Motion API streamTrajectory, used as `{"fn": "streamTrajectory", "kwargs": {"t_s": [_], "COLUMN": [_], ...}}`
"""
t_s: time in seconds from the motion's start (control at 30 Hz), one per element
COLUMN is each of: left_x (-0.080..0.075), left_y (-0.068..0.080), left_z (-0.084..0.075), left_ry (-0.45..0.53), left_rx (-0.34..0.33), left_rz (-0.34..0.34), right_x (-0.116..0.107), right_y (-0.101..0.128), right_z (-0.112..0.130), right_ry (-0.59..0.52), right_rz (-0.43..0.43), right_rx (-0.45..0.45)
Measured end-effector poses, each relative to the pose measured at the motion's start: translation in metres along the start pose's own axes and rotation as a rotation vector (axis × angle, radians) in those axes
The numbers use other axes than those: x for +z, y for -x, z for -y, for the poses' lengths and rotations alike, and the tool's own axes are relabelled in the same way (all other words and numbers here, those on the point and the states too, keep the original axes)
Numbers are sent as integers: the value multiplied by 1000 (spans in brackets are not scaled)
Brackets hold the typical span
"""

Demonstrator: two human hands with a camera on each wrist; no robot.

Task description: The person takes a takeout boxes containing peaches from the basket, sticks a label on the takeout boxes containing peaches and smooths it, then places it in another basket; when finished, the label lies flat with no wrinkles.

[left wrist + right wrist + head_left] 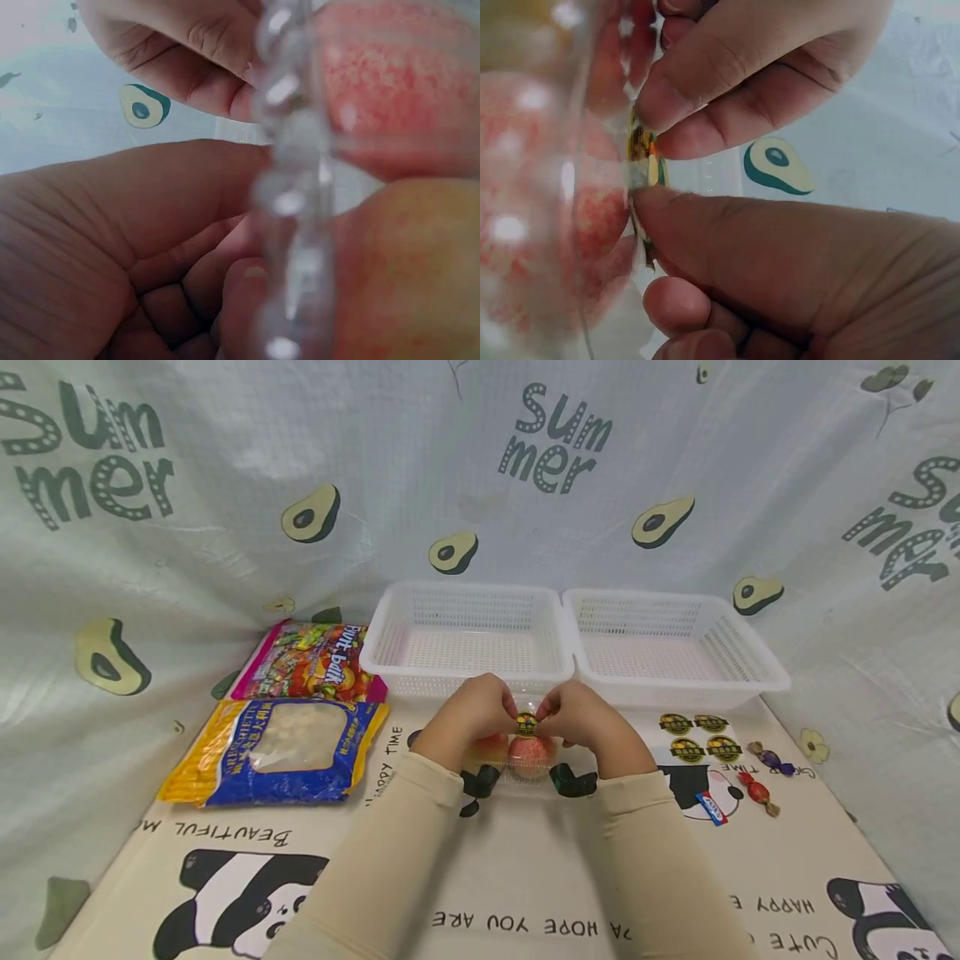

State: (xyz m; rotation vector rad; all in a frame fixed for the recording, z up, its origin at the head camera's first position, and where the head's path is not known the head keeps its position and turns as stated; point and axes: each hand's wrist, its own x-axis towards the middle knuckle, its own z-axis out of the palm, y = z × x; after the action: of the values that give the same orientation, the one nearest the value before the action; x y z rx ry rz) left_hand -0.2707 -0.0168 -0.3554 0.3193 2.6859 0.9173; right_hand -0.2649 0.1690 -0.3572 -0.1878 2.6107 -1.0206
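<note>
In the head view a clear plastic box [528,775] holding round red-and-yellow fruits [532,756] sits on the table in front of me. My left hand [480,712] and right hand [587,720] meet at its far edge. Between them is a round black-and-gold sticker [527,724], pinched by thumb and forefinger on each side. Close up in the right wrist view, the sticker [641,154] lies at the box's rim, my right thumb pressing its lower part. The left wrist view shows the ridged clear rim [296,165] hiding my left fingertips.
Two white baskets [468,672] [675,687] stand behind the hands. At left lie a blue-and-yellow pasta bag [288,785] and a pink fruit candy bag [300,664]. Several matching stickers [686,749] and wrapped candies [759,792] are at right.
</note>
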Motion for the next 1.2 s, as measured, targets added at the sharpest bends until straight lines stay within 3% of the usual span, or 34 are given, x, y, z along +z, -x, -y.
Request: {"fn": "streamTrajectory", "kwargs": {"t_s": [0.23,0.53,0.77,1.03,1.2], "left_x": [0,-6,-1,-2,-4], "left_y": [-1,3,25,49,53], "left_z": [2,0,16,39,56], "left_ry": [10,6,-28,31,128], "left_rx": [18,33,10,150,174], "left_rz": [6,-43,-172,-257,-296], "right_x": [-3,-10,-7,-12,-14], "right_y": [3,9,16,19,18], "right_z": [-2,-5,-17,-40,-57], "right_ry": [20,25,-98,-286,-415], "right_rz": [11,-60,-90,-184,-266], "right_rx": [-8,-57,-4,-55,-64]}}
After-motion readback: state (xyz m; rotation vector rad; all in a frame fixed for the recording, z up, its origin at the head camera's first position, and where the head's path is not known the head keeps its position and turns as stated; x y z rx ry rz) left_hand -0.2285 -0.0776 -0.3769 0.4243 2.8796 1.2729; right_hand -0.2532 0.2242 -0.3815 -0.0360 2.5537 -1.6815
